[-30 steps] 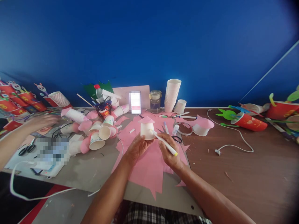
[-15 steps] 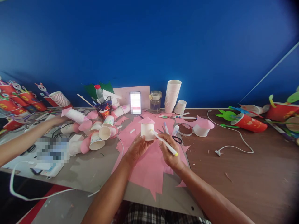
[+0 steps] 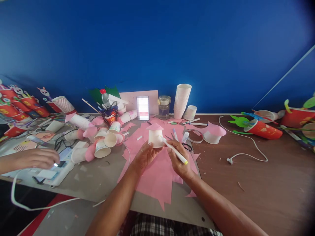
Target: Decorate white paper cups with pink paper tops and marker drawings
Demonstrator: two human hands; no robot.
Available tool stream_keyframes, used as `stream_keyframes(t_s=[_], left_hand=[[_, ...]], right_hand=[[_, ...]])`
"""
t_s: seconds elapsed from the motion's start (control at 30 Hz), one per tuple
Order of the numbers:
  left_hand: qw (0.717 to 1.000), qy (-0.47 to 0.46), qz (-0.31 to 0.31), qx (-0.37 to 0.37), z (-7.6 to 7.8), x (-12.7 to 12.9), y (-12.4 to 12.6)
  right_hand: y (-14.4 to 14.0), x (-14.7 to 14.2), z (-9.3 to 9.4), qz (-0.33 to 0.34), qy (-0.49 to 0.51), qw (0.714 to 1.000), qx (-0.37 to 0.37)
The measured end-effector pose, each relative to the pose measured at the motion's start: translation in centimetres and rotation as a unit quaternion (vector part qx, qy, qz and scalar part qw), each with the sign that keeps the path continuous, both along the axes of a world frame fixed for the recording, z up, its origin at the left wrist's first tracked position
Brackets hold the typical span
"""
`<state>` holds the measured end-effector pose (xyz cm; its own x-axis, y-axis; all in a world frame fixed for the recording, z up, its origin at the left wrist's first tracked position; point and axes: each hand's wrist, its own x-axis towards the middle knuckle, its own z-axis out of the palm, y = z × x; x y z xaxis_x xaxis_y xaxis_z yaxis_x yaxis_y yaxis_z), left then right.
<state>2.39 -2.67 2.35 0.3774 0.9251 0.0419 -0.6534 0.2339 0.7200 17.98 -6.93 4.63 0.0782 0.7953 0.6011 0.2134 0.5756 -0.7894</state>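
Note:
My left hand (image 3: 145, 154) grips a white paper cup (image 3: 155, 139) by its lower edge. The cup is upside down and carries a pink paper cone (image 3: 155, 127) on top. In my right hand (image 3: 180, 159) is a white marker with a yellow end (image 3: 176, 152), held like a pen. Its tip is at the right side of the cup; whether it touches cannot be made out. Pink paper sheets (image 3: 155, 186) lie under both hands. Just right of them are scissors (image 3: 188, 147) and a small glue stick (image 3: 185, 137).
At left, a co-worker's hand (image 3: 41, 159) is over a white device. Several cups with pink pieces (image 3: 110, 140) lie nearby. Behind stand a glass jar (image 3: 164, 107) and a tall cup stack (image 3: 182, 101). Another pink-topped cup (image 3: 212, 137) and a white cable (image 3: 248, 154) are right.
The co-worker's arm at left has drawn back from the cups, and that hand is now over the white device. My hands, the cup and the marker look almost unmoved.

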Motion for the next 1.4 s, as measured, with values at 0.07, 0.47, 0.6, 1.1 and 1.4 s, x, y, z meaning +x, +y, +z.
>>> stream_keyframes(t_s=[0.07,0.47,0.6,1.1,1.4], left_hand=[[1.0,0.003,0.001,-0.001,0.03,0.0,0.02],[1.0,0.005,-0.004,0.002,0.12,0.0,0.11],[1.0,0.014,-0.001,0.0,0.05,0.0,0.16],[1.0,0.007,0.003,-0.001,-0.28,-0.14,0.22],[1.0,0.009,0.004,-0.007,-0.09,-0.14,0.15]], right_hand=[[0.01,-0.01,-0.01,-0.001,-0.001,1.0,0.002],[0.12,-0.03,-0.06,-0.007,-0.01,1.0,-0.003],[0.22,-0.06,-0.29,-0.001,-0.005,1.0,0.004],[0.06,0.14,-0.03,0.015,-0.023,1.0,-0.001],[-0.03,0.12,0.23,0.02,-0.02,1.0,-0.002]])
